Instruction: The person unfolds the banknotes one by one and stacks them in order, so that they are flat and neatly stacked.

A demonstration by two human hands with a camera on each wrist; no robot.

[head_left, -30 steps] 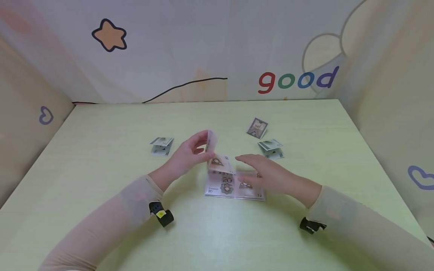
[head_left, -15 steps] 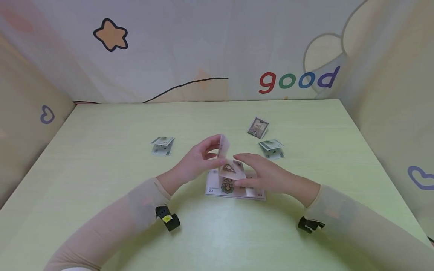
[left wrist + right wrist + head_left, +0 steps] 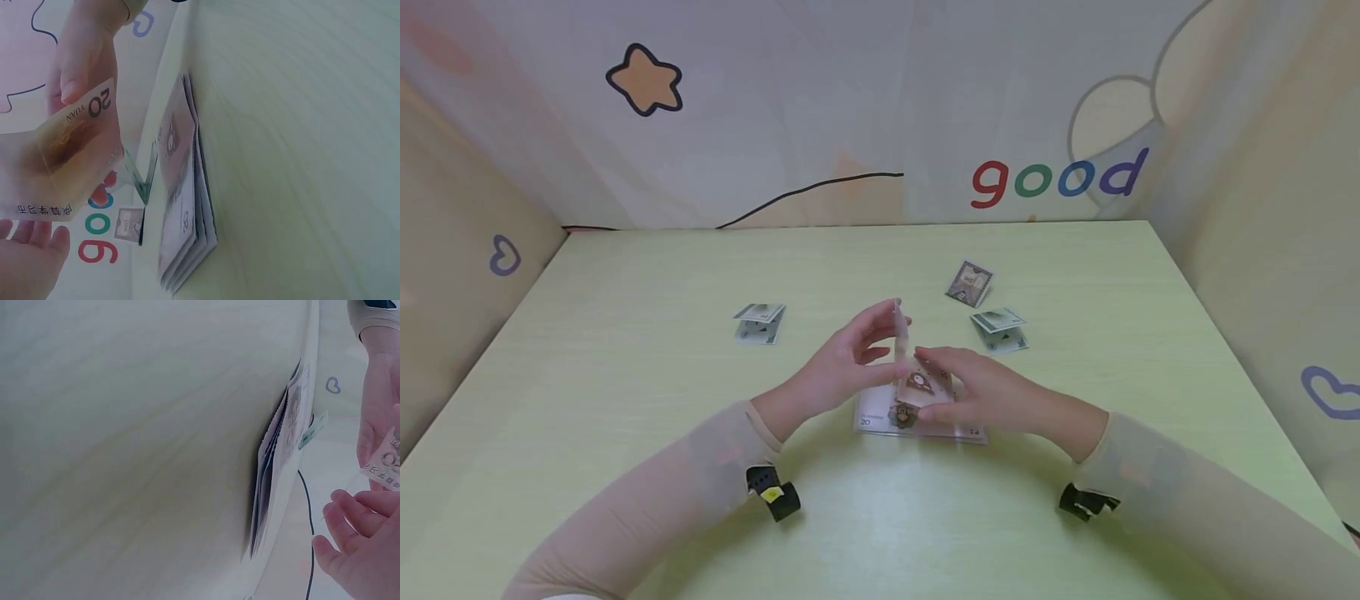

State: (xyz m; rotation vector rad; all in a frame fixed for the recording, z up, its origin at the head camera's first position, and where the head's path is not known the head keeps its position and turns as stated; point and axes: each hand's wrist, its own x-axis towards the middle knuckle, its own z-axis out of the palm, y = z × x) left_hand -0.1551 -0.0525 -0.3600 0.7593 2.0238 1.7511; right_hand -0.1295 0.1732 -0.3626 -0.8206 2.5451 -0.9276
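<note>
In the head view, my left hand (image 3: 853, 358) holds a 20-yuan banknote (image 3: 917, 383) by its left part, thumb low and fingers at the raised end. The note is bent, one half upright and the other sloping right. My right hand (image 3: 1000, 392) reaches around the note's right end, fingers fairly straight, thumb and forefinger at its edges; how firmly it touches is unclear. Below lies a pile of creased 20-yuan banknotes (image 3: 874, 417), partly covered by the hands. The left wrist view shows the held banknote (image 3: 69, 156) above the pile's layered edges (image 3: 181, 206).
A folded green banknote (image 3: 760, 323) lies on the left of the table, and another green banknote (image 3: 1000, 329) on the right. A folded brownish banknote (image 3: 970, 283) lies behind that one. A printed curtain (image 3: 775, 108) closes off the table's back edge.
My left hand has moved right with the banknote, bringing its right half between my right thumb and fingers. The raised half now stands more upright. The right hand has barely shifted.
</note>
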